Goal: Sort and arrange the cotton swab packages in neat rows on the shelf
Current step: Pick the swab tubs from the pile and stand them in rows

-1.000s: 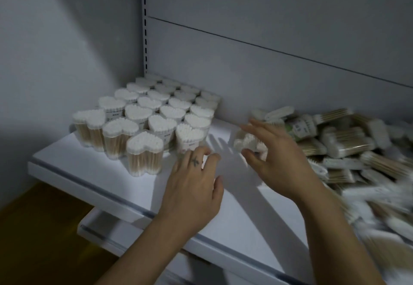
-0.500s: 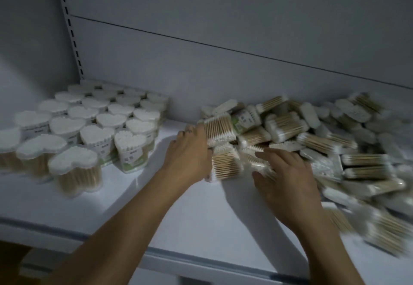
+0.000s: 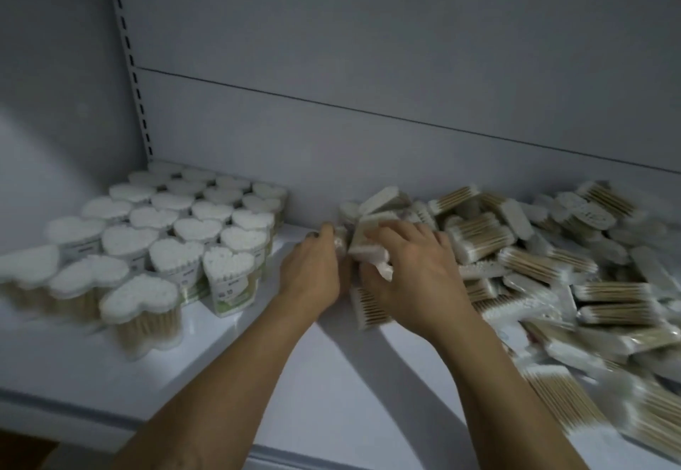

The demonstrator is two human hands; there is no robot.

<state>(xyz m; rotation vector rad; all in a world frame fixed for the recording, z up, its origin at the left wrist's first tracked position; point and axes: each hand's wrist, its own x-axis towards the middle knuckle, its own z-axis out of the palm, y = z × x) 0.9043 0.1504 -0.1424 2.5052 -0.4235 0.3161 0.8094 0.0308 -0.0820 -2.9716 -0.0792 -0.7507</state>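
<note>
A dim view looking down at a white shelf (image 3: 331, 377) with a grey back panel (image 3: 368, 64) and a slotted upright (image 3: 127, 64) in the upper left of the frame. Two bare forearms reach in from the bottom edge and meet just above the centre. The left hand (image 3: 313, 270) has its fingers curled against the left end of a white pack (image 3: 368, 248) of cotton swabs. The right hand (image 3: 416, 270) lies over the same pack, fingers bent across its top and thumb tucked below, so both hands grip it between them. The picture is blurred here, and how many packs are in the grip cannot be told. The held pack is at the left edge of a loose pile (image 3: 552, 267) of flat swab packs, which fills the right side of the frame and spills toward the lower right corner, lying at all angles. Another pack (image 3: 368, 309) lies flat on the shelf just below the right hand. On the left side of the frame, heart-shaped tubs (image 3: 191, 230) of swabs stand upright in close rows, cotton tips up, well apart from the pile.
</note>
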